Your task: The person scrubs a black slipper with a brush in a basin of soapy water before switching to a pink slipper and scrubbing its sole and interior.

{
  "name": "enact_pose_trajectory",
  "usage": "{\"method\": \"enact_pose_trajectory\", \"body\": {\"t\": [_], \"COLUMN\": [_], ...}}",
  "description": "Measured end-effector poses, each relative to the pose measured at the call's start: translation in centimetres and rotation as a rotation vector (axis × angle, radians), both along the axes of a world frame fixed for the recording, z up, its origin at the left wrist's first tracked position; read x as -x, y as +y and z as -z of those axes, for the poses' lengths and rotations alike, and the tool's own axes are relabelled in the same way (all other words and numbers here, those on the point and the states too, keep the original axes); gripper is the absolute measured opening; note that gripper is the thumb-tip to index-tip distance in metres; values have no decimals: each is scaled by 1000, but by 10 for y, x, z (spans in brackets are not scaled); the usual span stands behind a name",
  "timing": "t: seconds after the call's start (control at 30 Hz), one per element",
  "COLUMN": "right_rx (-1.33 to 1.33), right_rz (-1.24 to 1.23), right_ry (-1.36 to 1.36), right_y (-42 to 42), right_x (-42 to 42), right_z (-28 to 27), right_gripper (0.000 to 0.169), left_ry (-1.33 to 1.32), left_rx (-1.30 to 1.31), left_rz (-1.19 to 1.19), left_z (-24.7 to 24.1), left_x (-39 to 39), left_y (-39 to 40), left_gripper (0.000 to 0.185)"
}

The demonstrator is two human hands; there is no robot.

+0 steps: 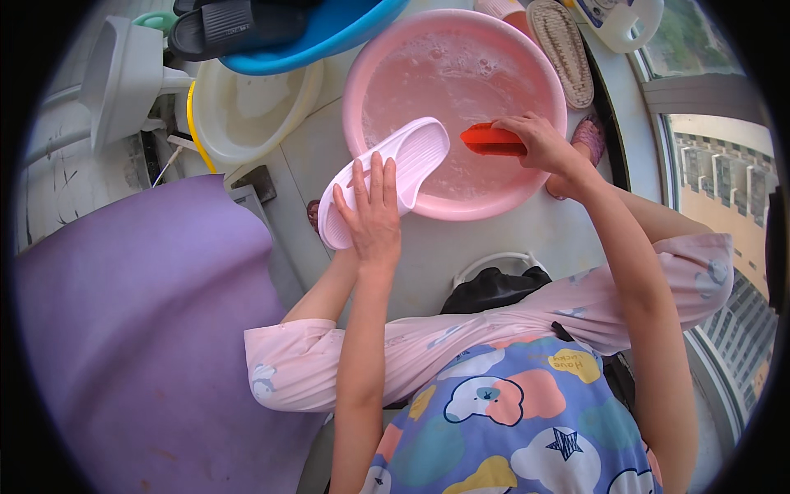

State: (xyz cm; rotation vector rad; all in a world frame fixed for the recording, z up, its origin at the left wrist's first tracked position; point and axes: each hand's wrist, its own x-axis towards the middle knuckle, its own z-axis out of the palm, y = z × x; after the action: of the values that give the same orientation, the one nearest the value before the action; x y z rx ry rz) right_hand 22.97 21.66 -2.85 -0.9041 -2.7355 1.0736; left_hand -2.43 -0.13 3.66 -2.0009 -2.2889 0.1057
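A pale pink plastic slipper lies tilted across the near left rim of a pink basin, a ridged face turned up. My left hand holds it around the middle, with fingers spread over the upper face and the thumb hidden. In my right hand is a red-orange scrubbing brush, held over the right part of the basin, apart from the slipper. Its bristles cannot be made out. Cloudy water with suds and bubbles stands in the basin.
Black slide sandals rest on a blue basin at upper left, above a cream basin. A woven-looking sole and a white jug stand right, near the window. Purple sheeting covers the left.
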Motion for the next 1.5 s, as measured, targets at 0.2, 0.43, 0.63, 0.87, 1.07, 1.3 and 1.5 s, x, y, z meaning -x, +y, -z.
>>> {"method": "enact_pose_trajectory", "body": {"t": [0.2,0.43,0.63,0.87,1.07,1.3,1.5], "right_rx": [370,576,462,147,260,340,207], "right_rz": [279,4,166,163,583,109,95], "right_ry": [60,268,258,238,182,330,245], "right_y": [-29,-74,-65,-46,-48,-78,-46], "right_x": [15,42,36,21,30,67,47], "right_z": [7,-34,-27,19,10,-18,-13], "right_gripper": [64,68,70,70,63,67,69], "left_ry": [246,127,86,-123,-338,-482,-436], "left_rx": [103,79,11,129,259,270,290], "left_rz": [30,94,59,-81,-258,-264,-243], "left_z": [1,0,0,-16,-26,-31,-26], "left_x": [-7,-10,-9,0,-4,5,7], "left_y": [0,3,4,8,5,9,10], "left_gripper": [66,73,76,90,100,97,95]}}
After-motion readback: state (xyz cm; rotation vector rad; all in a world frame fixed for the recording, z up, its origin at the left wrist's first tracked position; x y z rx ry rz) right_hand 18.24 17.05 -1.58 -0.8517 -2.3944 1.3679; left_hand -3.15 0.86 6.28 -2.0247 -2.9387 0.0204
